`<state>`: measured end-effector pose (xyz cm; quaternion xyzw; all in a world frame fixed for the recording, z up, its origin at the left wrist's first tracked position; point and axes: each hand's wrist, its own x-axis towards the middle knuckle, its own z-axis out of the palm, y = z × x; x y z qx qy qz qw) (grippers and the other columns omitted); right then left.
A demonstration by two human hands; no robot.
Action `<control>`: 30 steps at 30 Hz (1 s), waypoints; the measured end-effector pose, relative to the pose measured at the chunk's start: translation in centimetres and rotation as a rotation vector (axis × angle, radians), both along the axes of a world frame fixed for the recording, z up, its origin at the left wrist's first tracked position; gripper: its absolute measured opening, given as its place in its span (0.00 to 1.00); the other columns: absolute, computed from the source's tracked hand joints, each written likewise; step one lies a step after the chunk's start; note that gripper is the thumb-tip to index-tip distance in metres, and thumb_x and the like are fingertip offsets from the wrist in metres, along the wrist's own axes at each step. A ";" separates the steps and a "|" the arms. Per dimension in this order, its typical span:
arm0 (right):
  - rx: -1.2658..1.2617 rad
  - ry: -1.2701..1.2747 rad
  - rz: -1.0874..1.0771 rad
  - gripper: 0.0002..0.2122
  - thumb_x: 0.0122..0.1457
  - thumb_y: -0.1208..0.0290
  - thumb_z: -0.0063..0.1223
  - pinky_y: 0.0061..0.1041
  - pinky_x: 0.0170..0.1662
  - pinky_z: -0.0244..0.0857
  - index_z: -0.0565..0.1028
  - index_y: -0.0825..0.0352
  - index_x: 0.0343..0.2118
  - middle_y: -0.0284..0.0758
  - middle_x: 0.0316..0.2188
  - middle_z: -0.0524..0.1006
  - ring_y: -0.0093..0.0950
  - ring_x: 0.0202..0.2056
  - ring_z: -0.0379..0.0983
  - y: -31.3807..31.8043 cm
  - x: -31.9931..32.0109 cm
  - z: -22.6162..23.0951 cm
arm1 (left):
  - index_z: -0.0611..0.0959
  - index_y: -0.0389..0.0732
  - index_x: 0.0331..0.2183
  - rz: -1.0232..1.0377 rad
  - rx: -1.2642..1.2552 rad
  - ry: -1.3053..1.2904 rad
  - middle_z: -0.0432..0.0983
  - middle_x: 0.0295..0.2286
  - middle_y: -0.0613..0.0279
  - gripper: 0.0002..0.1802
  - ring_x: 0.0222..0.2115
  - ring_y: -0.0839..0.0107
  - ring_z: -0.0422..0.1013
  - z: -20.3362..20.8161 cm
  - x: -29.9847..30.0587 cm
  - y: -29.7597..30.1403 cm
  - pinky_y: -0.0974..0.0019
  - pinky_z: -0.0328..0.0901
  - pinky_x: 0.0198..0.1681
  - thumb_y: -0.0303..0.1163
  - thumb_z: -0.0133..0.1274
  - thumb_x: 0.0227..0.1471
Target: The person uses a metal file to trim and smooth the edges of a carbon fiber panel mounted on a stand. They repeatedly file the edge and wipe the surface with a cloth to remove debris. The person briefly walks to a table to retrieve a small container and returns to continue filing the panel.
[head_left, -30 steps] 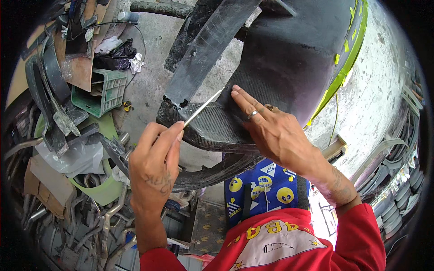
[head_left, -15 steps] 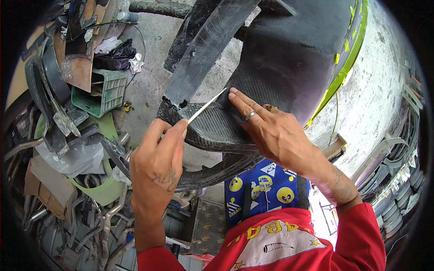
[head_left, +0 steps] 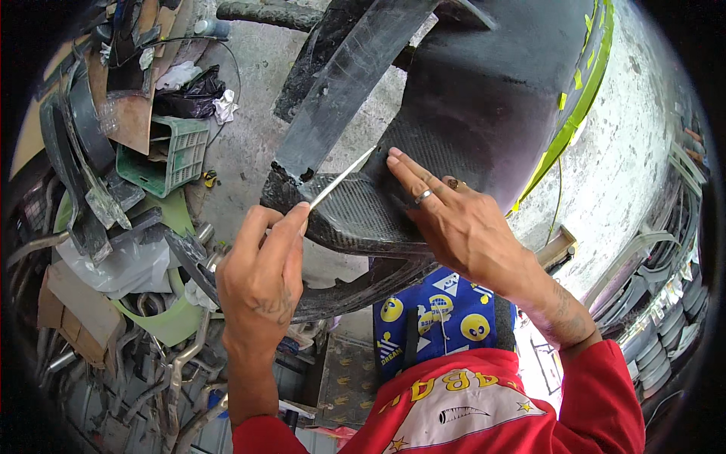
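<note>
My left hand point(head_left: 261, 261) is closed around one end of a thin pale stick point(head_left: 342, 178). The stick slants up and right, and its far tip meets the inner edge of a dark carbon-fibre car body part point(head_left: 454, 140). My right hand point(head_left: 469, 223) lies on the woven surface of that part, fingers stretched out, fingertips just beside the stick's tip. It wears two rings. A grey bar point(head_left: 344, 91) of the part runs upward from a ragged, broken-looking corner point(head_left: 286, 185) left of the stick. What lies under my right palm is hidden.
Yellow-green masking tape point(head_left: 578, 125) lines the part's right edge. At left stand a green plastic crate point(head_left: 181, 163), a black plastic bag point(head_left: 198, 94) and a torn cardboard box point(head_left: 79, 310). Metal pipes point(head_left: 181, 359) pile up at lower left; stacked dark parts point(head_left: 665, 340) line the right.
Both hands have shifted only slightly: my left a little left and down, my right a little right and down. The stick's tip stays at the same edge.
</note>
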<state>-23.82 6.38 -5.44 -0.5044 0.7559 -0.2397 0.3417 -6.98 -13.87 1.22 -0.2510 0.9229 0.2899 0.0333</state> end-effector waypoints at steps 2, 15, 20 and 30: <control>-0.007 0.028 0.021 0.34 0.61 0.75 0.55 0.37 0.43 0.76 0.58 0.66 0.71 0.41 0.69 0.65 0.42 0.39 0.78 0.2 -0.1 0.2 | 0.87 0.38 0.43 -0.017 -0.024 -0.020 0.75 0.30 0.57 0.14 0.23 0.58 0.75 0.4 -0.2 0.0 0.58 0.68 0.26 0.19 0.62 0.53; 0.014 0.013 0.064 0.31 0.63 0.73 0.51 0.36 0.41 0.76 0.59 0.68 0.70 0.40 0.69 0.66 0.42 0.37 0.77 -0.4 -0.5 0.2 | 0.87 0.38 0.43 -0.034 0.000 -0.027 0.75 0.30 0.56 0.13 0.24 0.57 0.75 0.3 -1.0 -0.4 0.58 0.68 0.27 0.20 0.62 0.54; 0.022 0.021 0.046 0.34 0.62 0.74 0.57 0.36 0.42 0.77 0.58 0.63 0.71 0.38 0.69 0.66 0.42 0.40 0.79 -0.1 -0.2 0.0 | 0.87 0.37 0.45 0.044 0.020 0.115 0.75 0.30 0.57 0.14 0.23 0.68 0.71 0.3 0.5 -2.2 0.65 0.64 0.26 0.18 0.60 0.55; -0.011 -0.053 0.113 0.30 0.63 0.75 0.51 0.37 0.44 0.76 0.60 0.67 0.70 0.39 0.70 0.64 0.43 0.39 0.77 -0.3 -0.5 -0.2 | 0.85 0.32 0.47 0.543 0.202 0.099 0.75 0.37 0.66 0.11 0.31 0.80 0.67 0.6 8.1 -8.6 0.75 0.62 0.36 0.25 0.57 0.64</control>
